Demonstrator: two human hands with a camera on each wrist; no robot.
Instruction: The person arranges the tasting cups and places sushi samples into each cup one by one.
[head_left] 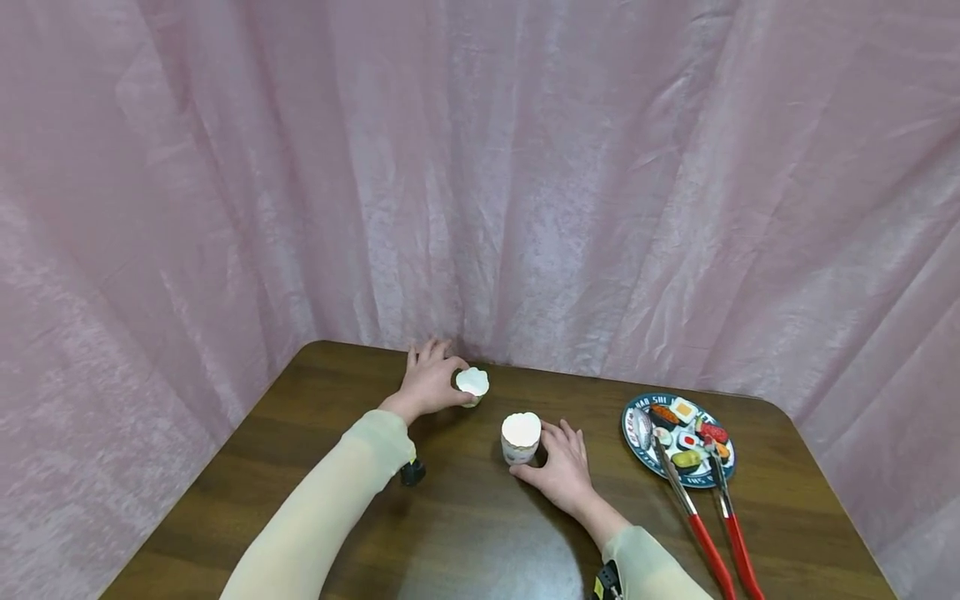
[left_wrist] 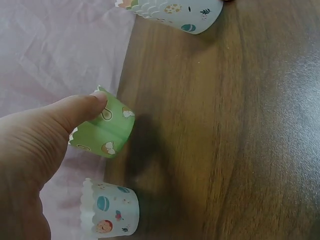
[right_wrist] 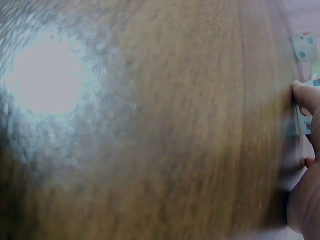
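My left hand [head_left: 433, 385] is at the back of the table and pinches a green paper baking cup [left_wrist: 107, 125] with an avocado print. That cup is tilted, and its shadow falls apart from it on the wood. Another paper cup [left_wrist: 112, 210], white with printed motifs, stands behind it in the left wrist view; the left hand hides it in the head view. Nearer the middle, my right hand [head_left: 562, 471] holds a white printed paper cup [head_left: 521, 440] between thumb and fingers. The right wrist view shows this cup only partly, at its right edge.
On the right of the wooden table [head_left: 465, 533] lies a plate [head_left: 633, 446] of sushi-like pieces. Red-handled tongs [head_left: 708, 546] rest on the plate, their handles reaching toward the front edge. A pink curtain [head_left: 480, 183] hangs right behind the table.
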